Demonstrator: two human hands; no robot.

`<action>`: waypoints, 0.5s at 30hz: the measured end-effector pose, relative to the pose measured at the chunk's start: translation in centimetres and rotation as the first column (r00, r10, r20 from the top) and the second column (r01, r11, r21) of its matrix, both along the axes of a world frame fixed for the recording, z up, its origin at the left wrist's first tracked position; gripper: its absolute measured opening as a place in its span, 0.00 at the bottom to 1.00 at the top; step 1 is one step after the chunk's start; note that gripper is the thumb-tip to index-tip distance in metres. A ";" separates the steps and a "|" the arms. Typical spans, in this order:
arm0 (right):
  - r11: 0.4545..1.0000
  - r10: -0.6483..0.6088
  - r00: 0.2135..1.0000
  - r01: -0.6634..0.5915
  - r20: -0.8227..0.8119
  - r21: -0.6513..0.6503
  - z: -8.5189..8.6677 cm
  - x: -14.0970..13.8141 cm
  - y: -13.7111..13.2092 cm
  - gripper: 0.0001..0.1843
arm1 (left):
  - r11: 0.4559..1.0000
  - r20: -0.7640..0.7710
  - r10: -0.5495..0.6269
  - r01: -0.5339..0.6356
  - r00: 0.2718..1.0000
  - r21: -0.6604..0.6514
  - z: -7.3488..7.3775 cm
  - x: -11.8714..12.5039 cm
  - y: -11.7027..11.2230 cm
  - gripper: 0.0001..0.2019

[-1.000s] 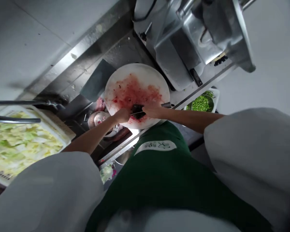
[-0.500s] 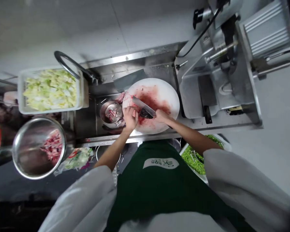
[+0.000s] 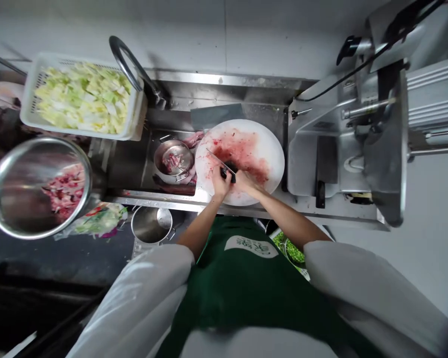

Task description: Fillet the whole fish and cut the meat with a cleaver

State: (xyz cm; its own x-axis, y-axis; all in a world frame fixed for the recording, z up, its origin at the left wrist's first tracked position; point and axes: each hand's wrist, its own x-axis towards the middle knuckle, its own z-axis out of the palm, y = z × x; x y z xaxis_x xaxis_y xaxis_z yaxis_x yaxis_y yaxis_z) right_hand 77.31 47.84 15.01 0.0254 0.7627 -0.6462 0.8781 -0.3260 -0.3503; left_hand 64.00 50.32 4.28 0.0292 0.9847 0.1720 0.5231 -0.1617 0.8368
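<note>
A round white chopping board (image 3: 271,141), smeared with red, lies in front of me. My right hand (image 3: 248,183) is closed round the handle of a cleaver (image 3: 220,159), its thin blade seen nearly edge-on and pointing up and left. Close beside it, my left hand (image 3: 221,184) has its fingers closed on a dark, shiny piece of flesh (image 3: 229,175), right by the blade. My fingers hide part of that piece, so its exact kind is unclear. Left of the board, a small steel pot (image 3: 159,158) holds pink cut pieces (image 3: 171,161).
Pinkish flesh (image 3: 194,139) and a long dark piece (image 3: 171,185) lie around the pot in the sink. Chopped cabbage (image 3: 85,99) fills a white basket under a faucet (image 3: 127,59). A steel bowl (image 3: 15,174) holds cut meat. At right stand a slicer (image 3: 384,149) and another cleaver (image 3: 326,164).
My left hand has moved in to the dark piece; the pink bit at its fingers no longer shows. The cleaver blade has turned from broadside to nearly edge-on. The whole view has shifted.
</note>
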 end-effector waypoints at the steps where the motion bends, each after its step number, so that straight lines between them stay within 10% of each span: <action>1: 0.999 0.010 1.000 -0.011 0.025 0.030 -0.3 -0.2 0.0 0.21 | 1.000 -0.022 0.001 0.000 1.000 0.007 0.2 -0.2 -0.1 0.13; 6: 0.998 0.045 0.997 -0.048 0.068 0.046 -1.2 0.1 0.5 0.23 | 0.997 -0.273 -0.038 0.053 0.961 0.047 4.6 -3.3 0.9 0.14; 9: 0.997 0.053 0.996 -0.056 0.068 0.046 -0.9 0.6 1.1 0.22 | 0.934 -0.500 -0.256 0.345 0.827 0.093 8.5 -5.3 4.8 0.17; 12: 0.996 0.060 0.995 -0.065 0.084 0.054 -0.3 0.6 1.3 0.22 | 0.631 -0.702 -0.621 0.754 0.349 -0.183 10.8 -4.9 10.4 0.16; 15: 0.993 0.103 0.992 -0.106 0.075 0.042 0.6 0.2 1.3 0.22 | 0.307 -0.662 -0.744 0.836 -0.087 -0.455 10.5 -3.0 15.0 0.08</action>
State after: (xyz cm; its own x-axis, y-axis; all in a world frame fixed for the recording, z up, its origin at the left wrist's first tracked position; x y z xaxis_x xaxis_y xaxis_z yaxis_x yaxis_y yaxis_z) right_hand 77.55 49.14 15.60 -0.0105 0.7921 -0.6102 0.9302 -0.2163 -0.2967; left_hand 61.03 65.30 14.77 0.9139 0.1786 -0.3644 0.2727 -0.9353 0.2255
